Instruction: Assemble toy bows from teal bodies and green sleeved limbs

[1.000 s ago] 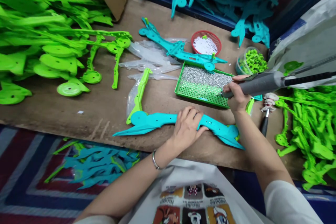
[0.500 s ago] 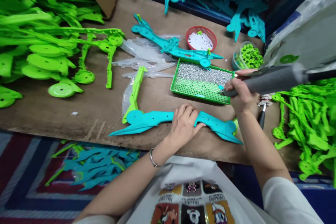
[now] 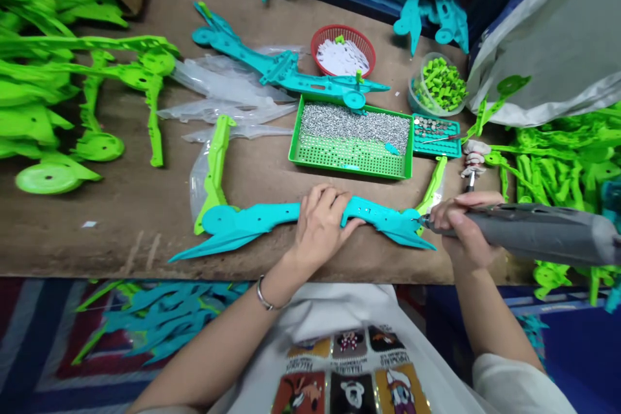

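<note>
Turquoise plastic piece (image 3: pixel 264 220) lies along the near edge of the surface (image 3: pixel 107 249); I have my left hand (image 3: pixel 323 220) clamped over its middle, my right hand (image 3: pixel 466 226) wrapped around the grey driver (image 3: pixel 538 229), tip at the right end. I'd pin the piece flat, driver square to it.

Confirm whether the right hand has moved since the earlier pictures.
Yes. Relative to the green tray, the right hand has moved rightward and toward the table's near edge; earlier it overlapped the tray's right end, now it's clear.
</note>
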Available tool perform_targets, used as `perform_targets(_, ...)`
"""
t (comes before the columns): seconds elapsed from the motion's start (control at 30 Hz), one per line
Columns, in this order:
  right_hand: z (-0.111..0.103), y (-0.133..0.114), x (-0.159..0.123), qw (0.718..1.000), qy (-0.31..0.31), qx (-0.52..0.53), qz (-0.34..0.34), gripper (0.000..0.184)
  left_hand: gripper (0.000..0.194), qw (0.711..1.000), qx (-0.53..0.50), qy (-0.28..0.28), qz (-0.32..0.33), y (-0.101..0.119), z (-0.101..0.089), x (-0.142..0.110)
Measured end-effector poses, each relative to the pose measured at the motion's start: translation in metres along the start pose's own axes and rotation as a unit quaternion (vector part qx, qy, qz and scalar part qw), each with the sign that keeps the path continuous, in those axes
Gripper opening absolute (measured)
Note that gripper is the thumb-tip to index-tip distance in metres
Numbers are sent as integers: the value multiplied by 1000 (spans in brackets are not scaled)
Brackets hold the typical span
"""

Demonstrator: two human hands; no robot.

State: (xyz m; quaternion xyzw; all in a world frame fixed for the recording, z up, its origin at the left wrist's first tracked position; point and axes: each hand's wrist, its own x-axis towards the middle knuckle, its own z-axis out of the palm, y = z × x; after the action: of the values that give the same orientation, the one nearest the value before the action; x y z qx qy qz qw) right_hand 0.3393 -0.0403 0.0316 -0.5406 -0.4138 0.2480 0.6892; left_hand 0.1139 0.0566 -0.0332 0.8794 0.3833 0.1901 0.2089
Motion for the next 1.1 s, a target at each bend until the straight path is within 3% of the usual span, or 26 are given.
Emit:
perform_targets(0.13, -1, 5, -1, 1000, -12, -13, 15, 17, 45, 1000, -4, 3, 4, -1, 1, 0)
perform_targets(0.27, -6, 12, 2, 996, -74, -30, 35, 18, 43, 1000, -4, 3, 4, -1, 1, 0)
perform_targets(0.47, -15, 11, 24, 966, -239, -59, 78, 15, 43, 1000, 2, -6, 2, 2, -2, 0)
perform_targets(0.57, -2, 3, 45, 945, -312, -77, 65, 19, 45, 1000, 4, -12, 0, 5, 1, 1)
perform_targets(0.63, 18, 3, 59, 964, -264, -20, 18, 21, 45, 1000, 0, -14, -3, 8, 4, 3)
perform_targets(0.7, 43, 11, 71, 986, -154, 52, -39, 20, 50, 1000, -7, 0, -5, 10, 5, 4)
perform_targets(0.8, 78, 35, 84, 993, -40, 87, -73, 20, 77, 999, -14, 32, 0, 9, -1, 0)
perform_targets(0.9, 96, 59, 93, 996, -19, 59, -69, 21, 95, 999, 5, 34, 6, 2, -16, -12)
perform_targets(1.1, 106, 77, 100, 999, -33, 13, -42, 25, 100, 998, 57, 24, 8, -17, -31, -39)
